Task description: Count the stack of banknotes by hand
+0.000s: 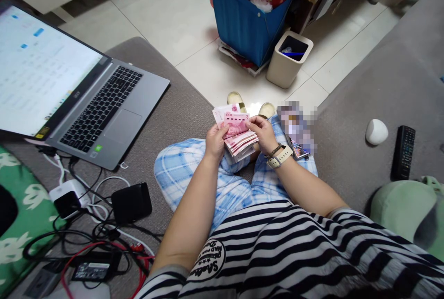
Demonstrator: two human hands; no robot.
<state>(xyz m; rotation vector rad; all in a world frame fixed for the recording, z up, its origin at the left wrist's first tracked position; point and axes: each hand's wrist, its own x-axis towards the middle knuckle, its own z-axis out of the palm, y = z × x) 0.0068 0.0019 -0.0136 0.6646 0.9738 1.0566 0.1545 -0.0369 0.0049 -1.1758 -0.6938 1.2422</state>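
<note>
Banknotes (237, 127) of pink-red printed paper, spread in a two-handed grip

And here they are, centre stage, up over the crossed legs in blue-and-white plaid cotton-look trousers (180, 158)! The bare left hand (215, 141) grips the left side, thumb pressed on the face of a note. Across from it, the bare right hand (265, 133), a cream watch strap (280, 157) at its wrist, pinches the upper right corner. Below the top notes sits a thicker, layered stack (242, 145); which fingers bear it underneath, I cannot tell.

Now, the handling: these should be light, thin and bendy, the stack stiffer than any single note. Faces could slip over one another, and edges might crease or tear under a hard tug. Best hold, I'd say: one hand firm around the stack's side, thumb flat on top, the other pinching a single corner gently.
</note>
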